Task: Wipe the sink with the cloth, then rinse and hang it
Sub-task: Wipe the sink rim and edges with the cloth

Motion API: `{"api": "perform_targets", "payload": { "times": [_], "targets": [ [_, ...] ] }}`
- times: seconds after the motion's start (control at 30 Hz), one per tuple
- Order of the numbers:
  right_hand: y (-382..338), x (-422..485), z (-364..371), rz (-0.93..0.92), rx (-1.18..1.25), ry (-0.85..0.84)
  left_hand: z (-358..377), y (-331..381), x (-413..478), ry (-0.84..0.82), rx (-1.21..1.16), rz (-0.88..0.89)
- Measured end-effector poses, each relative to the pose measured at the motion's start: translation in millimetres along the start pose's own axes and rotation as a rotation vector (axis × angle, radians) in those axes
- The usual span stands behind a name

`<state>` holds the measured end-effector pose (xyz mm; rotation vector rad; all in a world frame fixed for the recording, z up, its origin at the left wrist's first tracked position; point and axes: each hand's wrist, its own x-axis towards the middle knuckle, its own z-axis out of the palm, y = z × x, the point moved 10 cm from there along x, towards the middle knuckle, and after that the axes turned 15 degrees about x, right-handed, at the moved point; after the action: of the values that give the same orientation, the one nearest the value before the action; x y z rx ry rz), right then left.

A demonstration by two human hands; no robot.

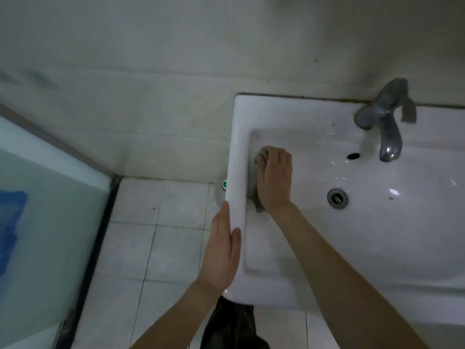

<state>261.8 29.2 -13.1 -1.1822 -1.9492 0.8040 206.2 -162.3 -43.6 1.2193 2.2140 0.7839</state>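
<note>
A white ceramic sink point(276, 114) fills the right of the head view, with a round metal drain point(337, 196) in its basin. My right hand point(275, 178) presses a grey cloth point(254, 195) flat against the basin's left inner wall; the cloth shows only at my fingertips and beside my palm. My left hand point(222, 250) lies flat with fingers together against the outer left rim of the sink, holding nothing. A grey metal tap point(388, 122) stands at the back of the sink, its spout over the basin.
An overflow hole point(353, 155) sits below the tap. White floor tiles point(161, 248) lie left of the sink, with a green-and-white cap point(224, 184) showing under the rim. A frosted glass panel point(42, 222) stands at far left. The tiled wall is behind.
</note>
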Motion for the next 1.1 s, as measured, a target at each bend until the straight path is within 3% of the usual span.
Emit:
{"api": "perform_targets", "payload": {
  "times": [0.13, 0.3, 0.43, 0.5, 0.73, 0.93, 1.0, 1.1],
  "targets": [
    [14, 7, 33, 0.013, -0.126, -0.185, -1, -1, 5, 0.015, 0.006, 0.007],
    [7, -68, 19, -0.029, -0.036, -0.329, -3, 3, 5, 0.012, 0.007, 0.012],
    [6, -126, 12, -0.173, -0.16, -0.553, -2, 5, 5, 0.005, 0.0, 0.003],
    [12, -112, 20, -0.152, -0.196, -0.616, -1, 3, 5, 0.006, 0.012, 0.002],
    [23, 19, 42, -0.058, -0.207, -0.472, -1, -4, 5, 0.052, 0.044, 0.012],
    [39, 60, 3, -0.27, -0.295, -0.375, -5, 0, 5, 0.102, 0.072, 0.024],
    [71, 55, -26, -0.2, -0.401, -0.422, -4, -1, 4, 0.09, 0.063, 0.008],
    [96, 54, -56, -0.066, -0.44, -0.356, -3, 0, 6, 0.074, 0.053, 0.003]
  ]
}}
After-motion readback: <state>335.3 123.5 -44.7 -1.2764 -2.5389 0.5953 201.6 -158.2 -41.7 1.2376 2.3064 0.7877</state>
